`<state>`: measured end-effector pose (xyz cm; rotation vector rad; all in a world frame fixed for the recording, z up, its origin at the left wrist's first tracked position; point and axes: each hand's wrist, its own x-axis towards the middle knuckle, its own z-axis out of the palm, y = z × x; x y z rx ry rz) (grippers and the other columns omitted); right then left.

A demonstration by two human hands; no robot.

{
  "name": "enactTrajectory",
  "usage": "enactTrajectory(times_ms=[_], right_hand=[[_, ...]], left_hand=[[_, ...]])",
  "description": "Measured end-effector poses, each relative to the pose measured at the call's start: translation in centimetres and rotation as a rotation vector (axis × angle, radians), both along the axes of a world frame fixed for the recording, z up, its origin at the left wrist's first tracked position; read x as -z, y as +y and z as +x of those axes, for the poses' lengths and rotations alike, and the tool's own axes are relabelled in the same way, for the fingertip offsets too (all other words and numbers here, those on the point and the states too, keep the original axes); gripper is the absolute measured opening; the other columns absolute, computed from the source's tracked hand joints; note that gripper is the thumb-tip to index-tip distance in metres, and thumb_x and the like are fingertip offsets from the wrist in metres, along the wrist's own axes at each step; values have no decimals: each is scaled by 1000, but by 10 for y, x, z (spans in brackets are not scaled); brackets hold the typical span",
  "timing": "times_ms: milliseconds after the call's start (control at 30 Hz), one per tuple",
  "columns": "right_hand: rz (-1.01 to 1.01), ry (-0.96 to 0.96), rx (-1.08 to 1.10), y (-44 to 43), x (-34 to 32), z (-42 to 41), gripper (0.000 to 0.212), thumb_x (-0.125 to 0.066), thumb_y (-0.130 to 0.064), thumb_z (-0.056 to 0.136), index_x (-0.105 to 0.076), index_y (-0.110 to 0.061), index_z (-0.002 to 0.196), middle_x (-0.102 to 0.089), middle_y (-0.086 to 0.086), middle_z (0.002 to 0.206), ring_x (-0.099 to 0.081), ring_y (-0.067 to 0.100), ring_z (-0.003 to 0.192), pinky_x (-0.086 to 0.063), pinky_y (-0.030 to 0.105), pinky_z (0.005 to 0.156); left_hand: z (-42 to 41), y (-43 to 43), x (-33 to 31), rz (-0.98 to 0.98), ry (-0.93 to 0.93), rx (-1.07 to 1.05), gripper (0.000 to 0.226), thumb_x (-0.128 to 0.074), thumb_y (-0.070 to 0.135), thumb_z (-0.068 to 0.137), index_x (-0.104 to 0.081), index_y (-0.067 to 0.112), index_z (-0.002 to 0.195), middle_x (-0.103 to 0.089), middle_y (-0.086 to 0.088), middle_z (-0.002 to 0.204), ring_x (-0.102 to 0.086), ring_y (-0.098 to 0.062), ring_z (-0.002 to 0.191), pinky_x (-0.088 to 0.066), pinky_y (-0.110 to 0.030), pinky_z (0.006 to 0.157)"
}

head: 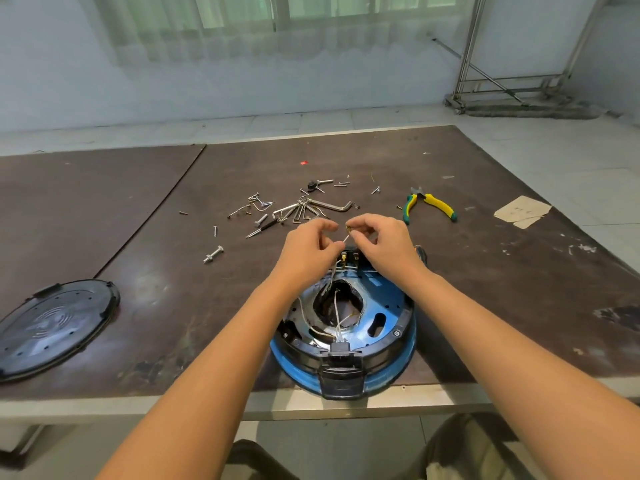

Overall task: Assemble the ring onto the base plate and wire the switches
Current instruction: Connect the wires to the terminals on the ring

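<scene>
Hands meet over the far rim of the blue base plate (382, 308), which sits at the near edge of the table (485, 271). Left hand (308, 247) — fingers curled, pinching a thin white wire (345, 238). Right hand (388, 244) — thumb and forefinger pinch its brass terminal (349, 228).

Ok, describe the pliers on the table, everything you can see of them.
The pliers have dark metal jaws and moulded yellow and green handles, plastic or rubber by the look. They lie flat on the brown table, to the right of the heap of hex keys, jaws pointing away from the person, handles spread apart. Nothing rests on them. The left hand and right hand are both apart from them. One small screw lies just off the left handle.
</scene>
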<state>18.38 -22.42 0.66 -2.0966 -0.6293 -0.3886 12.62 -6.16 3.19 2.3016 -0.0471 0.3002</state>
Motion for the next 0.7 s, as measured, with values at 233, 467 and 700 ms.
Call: enactTrajectory(times_ms=[233, 467, 700], right_hand=[[64, 51, 53, -3, -3, -1, 15, -67, -17, 93, -76, -13, 106, -73, -3, 92, -65, 6, 85, -50, 12, 74], [-209, 196, -47, -21, -16, 3, 15, -66, -20, 93, -76, -24, 105, -71, -12, 89, -63, -1, 83, -42, 9, 68], [-256, 267, 0, -22, -4, -7, 37, -70, -10, 86, -65, -21, 121, -66, -3, 105, -63, 10, 92, -52, 21, 78]], left_hand=[[17, -13, -6, 102, 18, 20, 10, -70, 23, 89, -74, 18, 97, -69, 8, 73, -63, 0, 68, -44, -12, 62], [10, -4, 10, 247, -92, 35, 14, -68, 34, 90, -77, 27, 99, -68, 12, 75, -59, -5, 71, -48, -29, 72], [8, -4, 21, 534, -124, 169, 16, -62, 40, 93, -74, 31, 99, -54, 10, 93, -49, -15, 95, -35, -34, 85]])
